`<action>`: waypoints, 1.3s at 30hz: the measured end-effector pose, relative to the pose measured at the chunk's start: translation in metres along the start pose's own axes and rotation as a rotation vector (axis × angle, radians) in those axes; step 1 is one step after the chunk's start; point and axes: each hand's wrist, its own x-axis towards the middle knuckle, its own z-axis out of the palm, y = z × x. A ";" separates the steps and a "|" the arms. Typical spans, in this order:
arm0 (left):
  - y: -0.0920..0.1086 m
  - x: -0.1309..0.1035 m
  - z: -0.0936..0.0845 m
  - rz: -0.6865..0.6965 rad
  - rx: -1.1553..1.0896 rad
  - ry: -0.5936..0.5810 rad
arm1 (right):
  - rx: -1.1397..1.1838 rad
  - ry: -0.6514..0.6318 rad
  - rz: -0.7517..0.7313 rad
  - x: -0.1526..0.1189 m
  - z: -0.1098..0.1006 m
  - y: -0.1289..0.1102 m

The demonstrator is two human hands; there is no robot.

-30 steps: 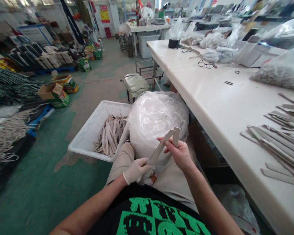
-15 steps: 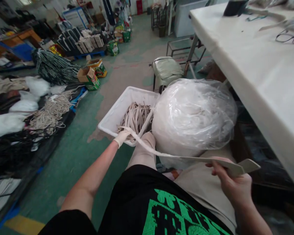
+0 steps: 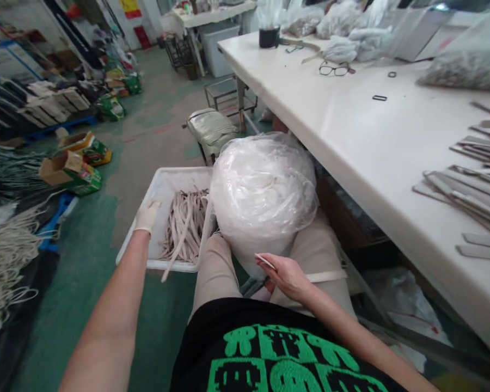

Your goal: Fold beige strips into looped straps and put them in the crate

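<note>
My left hand (image 3: 147, 215), in a pale glove, is over the left side of a white plastic bin (image 3: 141, 231), fingers loosely spread and nothing visible in them. Many beige straps (image 3: 188, 218) lie tangled inside the bin; one strap (image 3: 177, 247) hangs over its near rim. My right hand (image 3: 283, 275), bare, is closed on a flat light strap (image 3: 265, 261) in front of a large plastic-wrapped white bundle (image 3: 265, 190). Another pale piece (image 3: 326, 276) lies across my right thigh.
On the right, a white table (image 3: 330, 125) holds glasses (image 3: 334, 69), a small black buckle (image 3: 379, 98), plastic bags and several flat straps (image 3: 469, 196). A padded stool (image 3: 212, 128) stands beyond the bundle. Open cartons (image 3: 71, 171) and piled cords (image 3: 8, 256) are at the left.
My left hand has let go of the long strap and moved to the bin's left side. My right hand has moved inward, near the bundle. The view has turned right, showing more tabletop.
</note>
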 end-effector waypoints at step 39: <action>0.094 -0.267 0.085 0.130 -0.326 -0.775 | 0.986 0.054 0.182 0.027 -0.012 -0.003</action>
